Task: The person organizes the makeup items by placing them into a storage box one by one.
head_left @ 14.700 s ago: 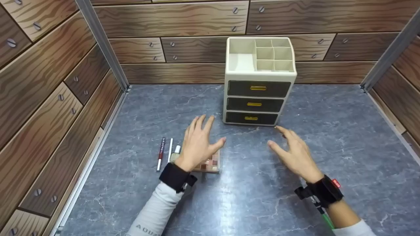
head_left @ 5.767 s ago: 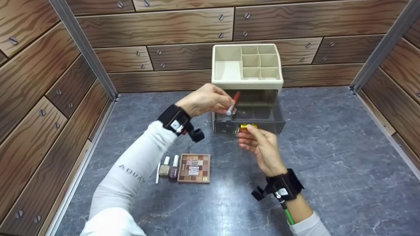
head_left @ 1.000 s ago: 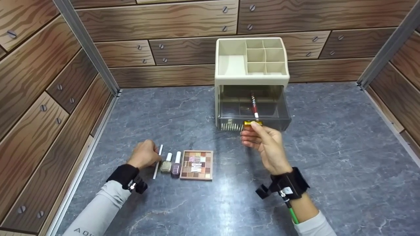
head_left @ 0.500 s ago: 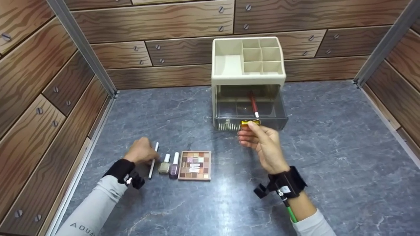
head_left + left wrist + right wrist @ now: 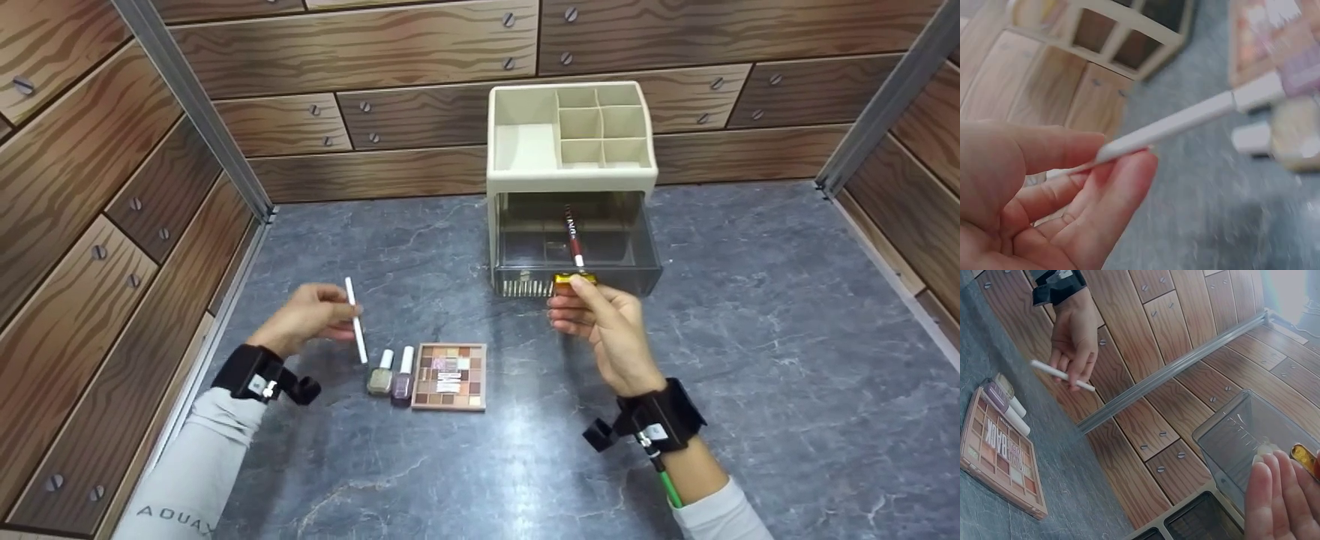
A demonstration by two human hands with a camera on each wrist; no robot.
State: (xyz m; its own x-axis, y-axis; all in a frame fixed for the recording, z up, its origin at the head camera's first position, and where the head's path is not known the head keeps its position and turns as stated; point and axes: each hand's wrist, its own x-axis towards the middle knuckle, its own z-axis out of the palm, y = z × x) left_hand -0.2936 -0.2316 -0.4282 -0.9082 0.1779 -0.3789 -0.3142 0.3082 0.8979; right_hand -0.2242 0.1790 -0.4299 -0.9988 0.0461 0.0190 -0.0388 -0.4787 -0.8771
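My left hand (image 5: 309, 316) pinches a slim white pen-like stick (image 5: 358, 336) between thumb and fingertips, raised off the table at the left. In the left wrist view the white stick (image 5: 1179, 121) points away from the fingertips. With thumb and fingers, my right hand (image 5: 613, 341) holds the gold handle (image 5: 564, 279) of the top drawer (image 5: 634, 259), which is pulled out of the cream organizer (image 5: 525, 180). Inside the clear grey drawer lies a dark red lip gloss tube (image 5: 574, 244) with a white end toward the handle.
Right of the left hand, a greenish nail polish bottle (image 5: 381, 381) and a purple nail polish bottle (image 5: 403, 385) lie beside an eyeshadow palette (image 5: 450, 377). Compartments top the organizer. Wood-patterned walls (image 5: 412, 176) enclose the blue-grey marbled table (image 5: 600, 487).
The top drawer has come out and the lip gloss went in. Over the last second my left hand picked up the white stick beside the bottles and lifted it; my right hand kept the handle.
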